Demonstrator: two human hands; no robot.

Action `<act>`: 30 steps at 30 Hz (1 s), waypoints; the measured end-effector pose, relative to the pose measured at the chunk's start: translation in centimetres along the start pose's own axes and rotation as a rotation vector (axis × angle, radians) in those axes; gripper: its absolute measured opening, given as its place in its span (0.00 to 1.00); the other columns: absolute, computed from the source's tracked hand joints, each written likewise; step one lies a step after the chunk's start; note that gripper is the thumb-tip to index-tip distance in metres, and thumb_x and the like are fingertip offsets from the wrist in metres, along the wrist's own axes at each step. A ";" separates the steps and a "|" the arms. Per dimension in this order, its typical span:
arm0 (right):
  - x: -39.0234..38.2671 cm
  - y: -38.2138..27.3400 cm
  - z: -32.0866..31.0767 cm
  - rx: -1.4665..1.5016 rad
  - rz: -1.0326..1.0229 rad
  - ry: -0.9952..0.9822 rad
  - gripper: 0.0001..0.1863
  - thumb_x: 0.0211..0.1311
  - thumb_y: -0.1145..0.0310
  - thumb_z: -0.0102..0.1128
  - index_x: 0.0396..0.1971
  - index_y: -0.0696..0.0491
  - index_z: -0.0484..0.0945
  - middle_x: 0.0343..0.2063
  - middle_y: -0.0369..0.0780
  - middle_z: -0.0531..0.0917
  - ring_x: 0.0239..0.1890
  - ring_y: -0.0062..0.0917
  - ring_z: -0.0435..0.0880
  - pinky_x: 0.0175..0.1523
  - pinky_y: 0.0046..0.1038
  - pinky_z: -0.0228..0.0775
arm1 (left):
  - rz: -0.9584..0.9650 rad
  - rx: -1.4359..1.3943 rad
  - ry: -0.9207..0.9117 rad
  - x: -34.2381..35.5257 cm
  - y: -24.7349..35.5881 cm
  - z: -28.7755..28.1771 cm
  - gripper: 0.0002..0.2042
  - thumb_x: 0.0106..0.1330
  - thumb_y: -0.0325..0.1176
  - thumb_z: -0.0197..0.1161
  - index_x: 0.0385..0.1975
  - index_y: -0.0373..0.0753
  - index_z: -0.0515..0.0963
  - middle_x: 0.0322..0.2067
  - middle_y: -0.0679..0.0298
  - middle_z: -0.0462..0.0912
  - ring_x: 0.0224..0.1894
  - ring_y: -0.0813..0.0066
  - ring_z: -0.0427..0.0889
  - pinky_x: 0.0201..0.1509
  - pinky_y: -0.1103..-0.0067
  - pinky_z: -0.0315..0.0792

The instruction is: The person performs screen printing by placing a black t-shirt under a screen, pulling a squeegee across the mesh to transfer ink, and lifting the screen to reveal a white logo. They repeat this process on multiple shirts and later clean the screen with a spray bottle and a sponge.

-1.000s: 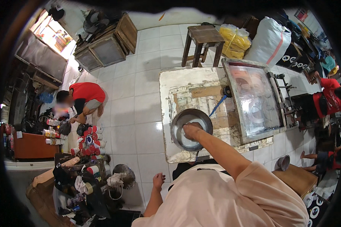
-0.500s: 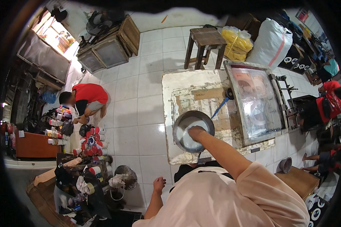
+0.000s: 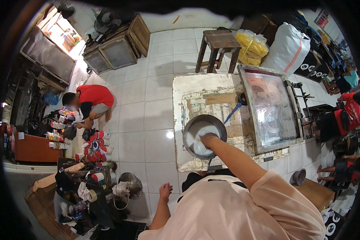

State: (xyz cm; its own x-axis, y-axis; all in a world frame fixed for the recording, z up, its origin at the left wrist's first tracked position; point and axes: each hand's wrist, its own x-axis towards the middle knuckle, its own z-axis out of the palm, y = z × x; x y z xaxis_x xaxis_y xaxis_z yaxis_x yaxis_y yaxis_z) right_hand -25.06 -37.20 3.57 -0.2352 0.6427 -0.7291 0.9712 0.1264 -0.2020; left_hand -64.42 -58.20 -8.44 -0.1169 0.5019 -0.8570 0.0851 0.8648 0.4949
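Note:
A round metal basin (image 3: 184,138) holding whitish liquid (image 3: 200,129) stands on the worn, paint-stained board (image 3: 180,160) in front of me. My right hand (image 3: 208,141) reaches down into this basin, its fingers hidden at the liquid, so what they hold cannot be made out. To the left of my body, my left hand (image 3: 165,192) hangs low over the tiled floor, fingers loosely bent and a little apart, with nothing in it. Right of the basin, a blue-handled tool (image 3: 232,113) with a round black end lies on the board. Beside that rests a framed printing screen (image 3: 272,110).
A wooden stool (image 3: 220,40) stands beyond the board. A wire-handled metal bucket (image 3: 135,187) with a rag is left of me. Farther left, a person in red (image 3: 94,98) crouches by several bottles (image 3: 102,146). A white sack (image 3: 288,48) and other people are to the right.
The view has shifted slightly. My right hand remains in the basin, with only a slight change of position. My left hand still hangs at my side.

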 end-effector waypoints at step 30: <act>-0.2 -0.6 -1.2 -0.024 -0.080 0.005 0.31 0.54 0.69 0.68 0.61 0.55 0.74 0.53 0.49 0.84 0.55 0.42 0.85 0.56 0.39 0.78 | -0.026 -0.019 0.019 -0.3 -2.0 0.2 0.17 0.74 0.47 0.57 0.49 0.39 0.78 0.43 0.59 0.86 0.40 0.70 0.83 0.43 0.71 0.75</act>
State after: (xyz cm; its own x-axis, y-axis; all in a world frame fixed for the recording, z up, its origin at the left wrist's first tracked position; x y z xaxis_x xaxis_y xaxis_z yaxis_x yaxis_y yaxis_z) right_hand -25.50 -36.51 4.60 -0.3124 0.6332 -0.7082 0.9498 0.1961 -0.2436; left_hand -64.36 -60.10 -9.21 -0.1373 0.4789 -0.8671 0.0629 0.8778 0.4749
